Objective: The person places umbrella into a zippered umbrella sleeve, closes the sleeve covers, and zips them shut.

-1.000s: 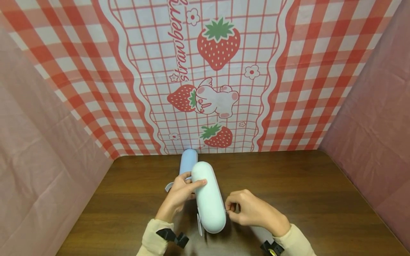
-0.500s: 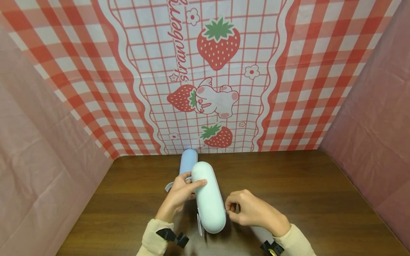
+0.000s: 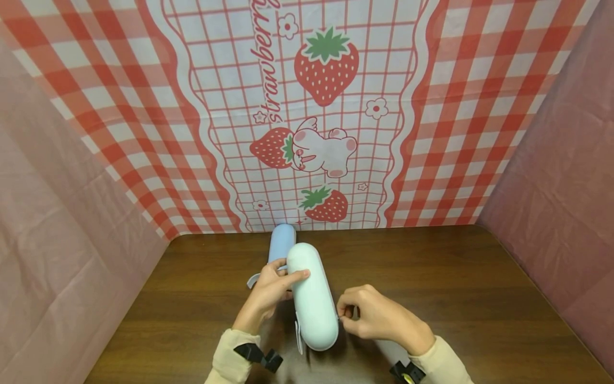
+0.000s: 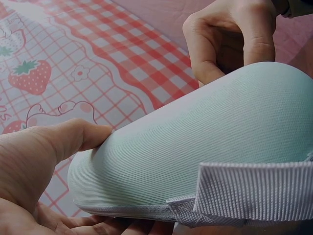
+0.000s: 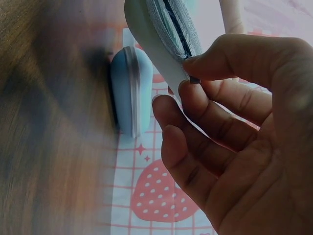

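A mint-green zip pencil case (image 3: 313, 304), long with rounded ends, is held tilted above the table. My left hand (image 3: 268, 288) grips its upper left side, the thumb across the top face and the fingers underneath. A pale ribbed strap (image 4: 254, 191) sticks out along the case's left edge. On the opposite edge, my right hand (image 3: 379, 314) pinches the small zipper pull (image 5: 194, 80) between thumb and index finger. In the right wrist view, a dark gap shows between the two sides of the zipper (image 5: 172, 29) behind the pull. The inside of the case is hidden.
A light-blue zip case (image 3: 283, 242) with a strap (image 3: 253, 279) stands behind the left hand, at the back of the brown wooden table (image 3: 431, 277). A strawberry-print cloth (image 3: 326, 112) hangs along the back, with pink cloth (image 3: 556, 192) at both sides.
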`<state>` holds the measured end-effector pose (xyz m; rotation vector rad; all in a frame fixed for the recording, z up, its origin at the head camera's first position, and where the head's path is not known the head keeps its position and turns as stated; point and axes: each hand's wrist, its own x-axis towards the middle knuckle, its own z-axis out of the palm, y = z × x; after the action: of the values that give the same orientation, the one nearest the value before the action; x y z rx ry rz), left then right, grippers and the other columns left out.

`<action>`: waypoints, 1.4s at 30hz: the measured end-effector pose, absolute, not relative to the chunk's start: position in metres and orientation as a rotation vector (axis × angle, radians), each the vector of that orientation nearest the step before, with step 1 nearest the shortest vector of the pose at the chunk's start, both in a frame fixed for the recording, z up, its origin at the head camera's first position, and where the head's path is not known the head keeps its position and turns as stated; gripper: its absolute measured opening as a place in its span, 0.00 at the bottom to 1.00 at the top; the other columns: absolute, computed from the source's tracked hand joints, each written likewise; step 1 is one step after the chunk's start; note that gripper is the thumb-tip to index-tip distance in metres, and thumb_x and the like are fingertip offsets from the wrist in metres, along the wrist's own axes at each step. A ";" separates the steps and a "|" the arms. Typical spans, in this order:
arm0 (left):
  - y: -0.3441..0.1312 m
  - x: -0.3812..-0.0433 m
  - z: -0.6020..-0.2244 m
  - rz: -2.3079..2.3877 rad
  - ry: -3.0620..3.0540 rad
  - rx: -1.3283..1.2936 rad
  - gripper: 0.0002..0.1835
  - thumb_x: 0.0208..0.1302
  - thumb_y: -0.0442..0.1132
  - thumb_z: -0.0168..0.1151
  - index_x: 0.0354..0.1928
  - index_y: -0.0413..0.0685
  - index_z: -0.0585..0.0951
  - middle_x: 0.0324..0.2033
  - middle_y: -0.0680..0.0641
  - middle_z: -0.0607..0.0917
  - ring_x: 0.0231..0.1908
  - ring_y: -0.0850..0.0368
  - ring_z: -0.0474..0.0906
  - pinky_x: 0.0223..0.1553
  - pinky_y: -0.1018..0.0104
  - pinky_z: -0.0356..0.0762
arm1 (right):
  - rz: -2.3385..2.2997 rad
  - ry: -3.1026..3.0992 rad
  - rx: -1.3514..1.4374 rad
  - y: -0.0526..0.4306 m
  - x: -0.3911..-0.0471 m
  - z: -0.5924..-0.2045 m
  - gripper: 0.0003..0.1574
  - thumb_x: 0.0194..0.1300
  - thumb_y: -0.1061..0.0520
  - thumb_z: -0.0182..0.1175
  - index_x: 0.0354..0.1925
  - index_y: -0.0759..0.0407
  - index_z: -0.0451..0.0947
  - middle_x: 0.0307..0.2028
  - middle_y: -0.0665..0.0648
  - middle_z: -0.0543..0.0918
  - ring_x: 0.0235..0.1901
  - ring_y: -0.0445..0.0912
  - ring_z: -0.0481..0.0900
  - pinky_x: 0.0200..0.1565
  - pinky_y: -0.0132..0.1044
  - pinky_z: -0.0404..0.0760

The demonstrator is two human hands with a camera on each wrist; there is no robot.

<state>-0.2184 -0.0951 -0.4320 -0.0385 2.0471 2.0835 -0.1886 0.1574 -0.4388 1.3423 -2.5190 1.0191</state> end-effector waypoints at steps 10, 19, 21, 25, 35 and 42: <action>-0.096 -0.219 -0.432 2.083 2.056 -0.059 0.39 0.61 0.44 0.74 0.69 0.32 0.68 0.55 0.32 0.84 0.44 0.50 0.86 0.40 0.56 0.87 | 1.030 -2.539 1.337 0.158 -0.188 -0.438 0.13 0.50 0.70 0.66 0.27 0.52 0.80 0.26 0.42 0.78 0.28 0.31 0.74 0.30 0.22 0.75; -0.096 -0.219 -0.431 2.087 2.066 -0.075 0.40 0.62 0.44 0.73 0.70 0.32 0.67 0.55 0.31 0.84 0.43 0.50 0.86 0.39 0.57 0.86 | 1.040 -2.557 1.335 0.158 -0.189 -0.437 0.10 0.52 0.70 0.66 0.27 0.55 0.82 0.27 0.43 0.80 0.28 0.32 0.76 0.30 0.26 0.79; -0.096 -0.219 -0.431 2.095 2.065 -0.085 0.41 0.62 0.43 0.73 0.71 0.33 0.65 0.56 0.31 0.83 0.42 0.50 0.86 0.40 0.57 0.86 | 1.044 -2.565 1.335 0.158 -0.189 -0.436 0.10 0.53 0.70 0.66 0.27 0.55 0.83 0.27 0.43 0.80 0.28 0.32 0.77 0.31 0.27 0.80; -0.097 -0.219 -0.431 2.119 2.047 -0.100 0.43 0.62 0.42 0.73 0.73 0.34 0.63 0.56 0.30 0.83 0.42 0.50 0.86 0.40 0.57 0.86 | 1.034 -2.575 1.341 0.158 -0.190 -0.437 0.10 0.54 0.70 0.66 0.28 0.55 0.83 0.27 0.43 0.80 0.28 0.32 0.77 0.31 0.28 0.81; -0.100 -0.219 -0.433 2.148 2.048 -0.098 0.46 0.62 0.43 0.74 0.78 0.51 0.60 0.56 0.29 0.82 0.46 0.46 0.85 0.42 0.51 0.87 | 1.038 -2.559 1.362 0.159 -0.190 -0.438 0.10 0.54 0.71 0.66 0.27 0.56 0.84 0.27 0.43 0.80 0.28 0.32 0.77 0.31 0.28 0.82; -0.101 -0.219 -0.433 2.170 2.050 -0.103 0.43 0.62 0.41 0.74 0.76 0.52 0.63 0.54 0.29 0.83 0.45 0.46 0.86 0.42 0.50 0.87 | 1.028 -2.545 1.370 0.159 -0.190 -0.437 0.09 0.54 0.71 0.67 0.28 0.58 0.85 0.27 0.44 0.81 0.29 0.32 0.78 0.31 0.29 0.82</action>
<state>-0.2187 -0.1007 -0.4329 -0.1031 2.0499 2.1704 -0.1896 0.1595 -0.4375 1.3697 -2.5447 1.0280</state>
